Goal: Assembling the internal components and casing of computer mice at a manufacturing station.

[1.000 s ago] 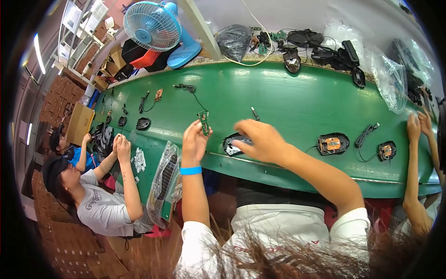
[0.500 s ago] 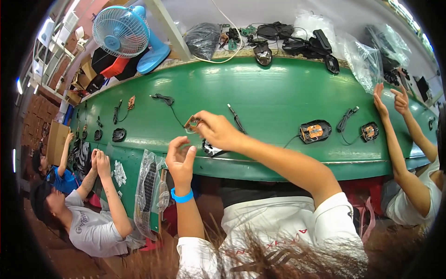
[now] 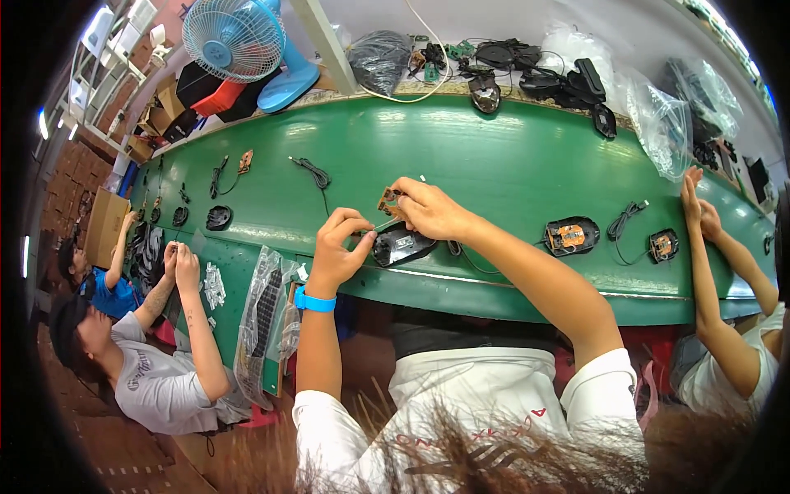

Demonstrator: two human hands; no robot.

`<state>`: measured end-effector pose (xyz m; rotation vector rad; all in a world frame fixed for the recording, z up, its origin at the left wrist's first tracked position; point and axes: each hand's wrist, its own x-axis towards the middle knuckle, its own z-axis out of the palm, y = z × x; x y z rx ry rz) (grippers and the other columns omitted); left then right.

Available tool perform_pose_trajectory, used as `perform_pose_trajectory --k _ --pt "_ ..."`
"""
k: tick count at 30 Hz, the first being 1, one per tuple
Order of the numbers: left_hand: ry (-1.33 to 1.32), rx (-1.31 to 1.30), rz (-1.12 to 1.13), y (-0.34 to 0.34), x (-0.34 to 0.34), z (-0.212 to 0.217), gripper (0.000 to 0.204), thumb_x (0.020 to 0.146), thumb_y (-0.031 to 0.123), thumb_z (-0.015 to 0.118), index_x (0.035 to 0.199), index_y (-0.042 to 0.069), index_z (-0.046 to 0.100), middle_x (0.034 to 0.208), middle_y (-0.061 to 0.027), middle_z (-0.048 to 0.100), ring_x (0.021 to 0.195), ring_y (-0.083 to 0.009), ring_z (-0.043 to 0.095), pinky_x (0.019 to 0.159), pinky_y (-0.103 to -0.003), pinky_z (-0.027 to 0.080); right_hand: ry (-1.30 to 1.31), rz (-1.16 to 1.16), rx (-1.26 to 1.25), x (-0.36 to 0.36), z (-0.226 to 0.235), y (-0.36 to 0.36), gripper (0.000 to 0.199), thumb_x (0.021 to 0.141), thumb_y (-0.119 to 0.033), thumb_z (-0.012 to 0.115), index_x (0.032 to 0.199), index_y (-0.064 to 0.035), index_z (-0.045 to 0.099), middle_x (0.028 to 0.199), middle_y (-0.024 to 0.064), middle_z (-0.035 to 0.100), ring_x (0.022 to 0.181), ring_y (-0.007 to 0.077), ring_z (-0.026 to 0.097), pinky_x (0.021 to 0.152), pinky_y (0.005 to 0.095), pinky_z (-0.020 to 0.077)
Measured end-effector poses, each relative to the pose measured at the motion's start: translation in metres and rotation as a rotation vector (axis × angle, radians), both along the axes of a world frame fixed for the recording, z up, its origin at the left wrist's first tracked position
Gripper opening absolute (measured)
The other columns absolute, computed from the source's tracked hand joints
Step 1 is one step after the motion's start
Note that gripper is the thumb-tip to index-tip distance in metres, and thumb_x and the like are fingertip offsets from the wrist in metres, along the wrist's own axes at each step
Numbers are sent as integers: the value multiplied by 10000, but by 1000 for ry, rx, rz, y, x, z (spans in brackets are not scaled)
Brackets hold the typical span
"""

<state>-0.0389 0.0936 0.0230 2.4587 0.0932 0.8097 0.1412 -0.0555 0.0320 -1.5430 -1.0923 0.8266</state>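
My right hand (image 3: 432,210) is closed on a small orange-brown circuit board (image 3: 388,200), held up above the belt. Just to its left, my left hand (image 3: 339,243), with a blue band at the wrist, has its thumb and fingers drawn together. A thin pale strand (image 3: 385,224) runs from those fingertips toward the board; what exactly they pinch is too small to make out. Right under both hands lies a black mouse shell (image 3: 405,246) with a pale label area. Beyond them rests a coiled black cable (image 3: 313,173), its lead running toward my left hand.
Opened mice with orange boards (image 3: 571,236) lie to the right on the green belt (image 3: 494,156). A blue fan (image 3: 234,41) and a shelf with mouse parts stand behind. Co-workers sit on both sides; one person's hands (image 3: 695,202) reach in at the right.
Both hands have moved right, the right one carrying the circuit board. My left hand has risen beside the board, and its fingers have come together. The mouse shell shows more fully beneath.
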Motion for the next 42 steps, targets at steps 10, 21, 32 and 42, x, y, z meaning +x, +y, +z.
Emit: perform_pose_trajectory --k 10,21,32,42 --pt "126 -110 177 -22 -43 27 154 773 -27 761 914 -3 703 897 -111 703 741 -203 677 678 -321 547 -457 56 247 -17 -7 -2 547 809 34 594 1324 -8 416 1154 249 592 992 428 616 878 480 519" --pt "56 -135 121 -27 -42 9 97 796 -42 745 879 -15 702 817 -107 692 710 -196 668 662 -315 531 -651 12 82 -12 -5 -29 447 796 45 583 1224 -6 464 1099 228 551 1015 471 574 865 514 506" --pt "84 -152 148 -32 -33 -7 85 811 -15 758 880 6 712 810 -82 682 623 -149 590 581 -292 471 -1026 -34 25 -28 -4 -49 702 891 -119 672 1515 -3 370 1140 139 617 1008 327 617 860 453 527" --pt "185 -135 149 -30 -29 -16 85 828 33 739 912 28 724 831 -90 679 621 -210 598 574 -335 478 -1137 2 -120 -42 0 -60 743 935 -254 694 1543 -20 338 1262 82 652 1052 249 593 891 376 511"
